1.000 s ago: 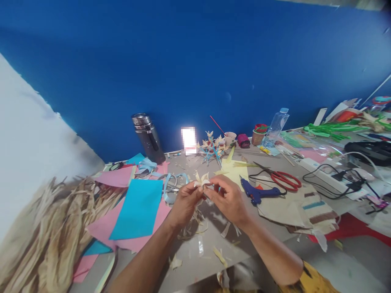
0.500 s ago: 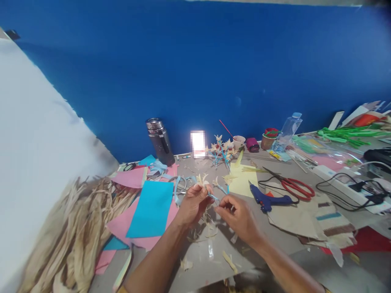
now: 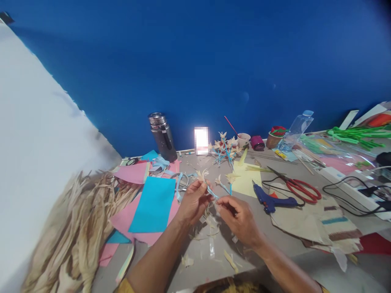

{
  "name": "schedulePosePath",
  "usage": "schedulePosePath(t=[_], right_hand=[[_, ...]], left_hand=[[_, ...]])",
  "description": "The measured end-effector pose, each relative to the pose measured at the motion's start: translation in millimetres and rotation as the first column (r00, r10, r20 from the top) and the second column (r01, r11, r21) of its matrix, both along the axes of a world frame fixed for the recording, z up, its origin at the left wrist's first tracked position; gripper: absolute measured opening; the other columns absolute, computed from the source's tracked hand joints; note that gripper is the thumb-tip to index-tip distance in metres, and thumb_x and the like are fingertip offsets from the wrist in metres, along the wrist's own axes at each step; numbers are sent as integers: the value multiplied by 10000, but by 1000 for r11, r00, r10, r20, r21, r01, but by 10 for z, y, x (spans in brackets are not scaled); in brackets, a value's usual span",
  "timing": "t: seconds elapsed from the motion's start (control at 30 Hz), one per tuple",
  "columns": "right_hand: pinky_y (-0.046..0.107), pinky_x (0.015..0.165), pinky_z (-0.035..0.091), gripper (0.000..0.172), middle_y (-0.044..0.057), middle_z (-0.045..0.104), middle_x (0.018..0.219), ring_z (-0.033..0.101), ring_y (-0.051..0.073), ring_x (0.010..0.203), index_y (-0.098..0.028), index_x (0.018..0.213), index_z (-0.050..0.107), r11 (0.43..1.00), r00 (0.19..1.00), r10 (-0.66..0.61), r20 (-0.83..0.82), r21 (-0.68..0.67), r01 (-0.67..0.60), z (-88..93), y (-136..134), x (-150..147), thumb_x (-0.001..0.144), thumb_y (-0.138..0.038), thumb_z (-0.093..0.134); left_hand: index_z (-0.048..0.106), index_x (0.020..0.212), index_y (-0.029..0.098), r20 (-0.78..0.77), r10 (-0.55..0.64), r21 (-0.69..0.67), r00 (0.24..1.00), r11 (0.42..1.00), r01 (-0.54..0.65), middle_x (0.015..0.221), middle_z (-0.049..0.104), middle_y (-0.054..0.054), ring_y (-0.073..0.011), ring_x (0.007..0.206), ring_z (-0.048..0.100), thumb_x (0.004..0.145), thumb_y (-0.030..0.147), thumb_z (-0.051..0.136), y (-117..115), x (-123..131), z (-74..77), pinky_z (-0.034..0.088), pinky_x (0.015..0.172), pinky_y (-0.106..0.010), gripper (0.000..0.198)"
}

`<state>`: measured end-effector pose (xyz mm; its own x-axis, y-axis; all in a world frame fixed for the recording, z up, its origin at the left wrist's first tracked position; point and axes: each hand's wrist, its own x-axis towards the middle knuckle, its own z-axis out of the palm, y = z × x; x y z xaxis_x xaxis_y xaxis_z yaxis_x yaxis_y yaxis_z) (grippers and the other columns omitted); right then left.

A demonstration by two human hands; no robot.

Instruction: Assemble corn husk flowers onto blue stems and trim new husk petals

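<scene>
A cream husk flower (image 3: pixel 202 176) with a light-blue wrapped stem is pinched in my left hand (image 3: pixel 195 200), its petals pointing up past the fingertips. The stem's blue strip (image 3: pixel 211 193) runs down to the right, where my right hand (image 3: pixel 235 213) grips its end between thumb and fingers. Just beyond my right hand lies another small flower (image 3: pixel 224 184) with a blue stem. Farther back stands a bunch of similar flowers (image 3: pixel 226 149) on blue stems. Husk scraps (image 3: pixel 210 228) lie below my hands.
Blue felt (image 3: pixel 154 203) and dried husks (image 3: pixel 64 232) lie at left, near a dark flask (image 3: pixel 163 138). At right are a glue gun (image 3: pixel 275 201), red-handled scissors (image 3: pixel 302 189), a power strip (image 3: pixel 351 187) and a bottle (image 3: pixel 297 128). A paper cup (image 3: pixel 243 140) stands at the back.
The camera view has shifted slightly, so the table things sit a little farther right. My hands keep hold of the flower and strip, with the blue stem more exposed between them.
</scene>
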<state>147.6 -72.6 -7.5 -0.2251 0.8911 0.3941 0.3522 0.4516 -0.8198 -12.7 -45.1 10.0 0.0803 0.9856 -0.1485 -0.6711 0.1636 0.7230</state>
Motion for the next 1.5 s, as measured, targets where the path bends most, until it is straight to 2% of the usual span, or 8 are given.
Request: schedulePosePath(t=[0.23,0.47,0.63,0.93,1.1,1.27,1.4,1.5], right_hand=[[214,541,422,226,4,650,675,521,109,542,-166,930,731,996,999,7,46,93,-12,93,-39,26,838,-160,525],[205,549,436,289,-1,655,673,536,108,550,-169,1008,745,995,993,61,100,73,-69,220,-129,99,839,-155,511],[213,592,469,278,16,695,712,590,120,586,-171,1005,752,998,994,34,100,54,-40,291,-155,110,860,-173,515],[255,675,516,253,64,757,877,679,165,714,-201,1045,725,985,995,-47,86,167,32,48,-110,24,895,-185,523],[262,653,488,247,55,719,779,646,162,674,-184,1055,705,963,986,-73,153,266,30,-15,-81,16,924,-168,497],[265,635,461,246,52,684,730,616,161,645,-173,1064,699,951,968,-113,223,308,40,-80,-66,22,933,-159,491],[265,623,449,237,42,667,694,604,161,624,-188,1060,702,943,964,-123,236,330,40,-82,-73,28,932,-174,503],[264,635,463,244,54,694,739,618,161,646,-191,1088,693,948,975,-78,210,317,7,-53,-83,33,945,-191,496]], left_hand=[[609,774,152,34,26,-27,999,999,-25,746,621,13,-102,654,567,608,304,904,17,2,-4,459,555,-223,371],[638,770,145,15,27,20,1000,999,-27,715,614,5,-105,633,561,626,337,891,30,-34,-4,457,546,-231,348],[632,747,143,2,10,37,1000,999,-10,733,620,3,-101,613,563,621,317,893,27,-22,-4,455,550,-235,338],[610,711,140,36,23,35,999,999,-24,783,656,7,-54,557,555,611,289,900,44,5,-40,464,566,-212,341],[644,733,151,20,81,42,997,996,-81,807,699,-8,-82,570,602,606,259,889,55,-7,-43,494,567,-234,297],[676,727,139,-7,101,88,995,991,-99,729,687,-19,-116,572,616,623,341,866,26,-10,12,513,562,-257,296],[690,749,136,-82,129,89,988,989,-122,698,664,-7,-96,547,590,630,370,869,13,-3,33,484,532,-229,317],[699,758,141,-71,107,73,992,992,-102,638,628,8,-94,535,575,635,393,869,23,-4,12,479,537,-229,328]])
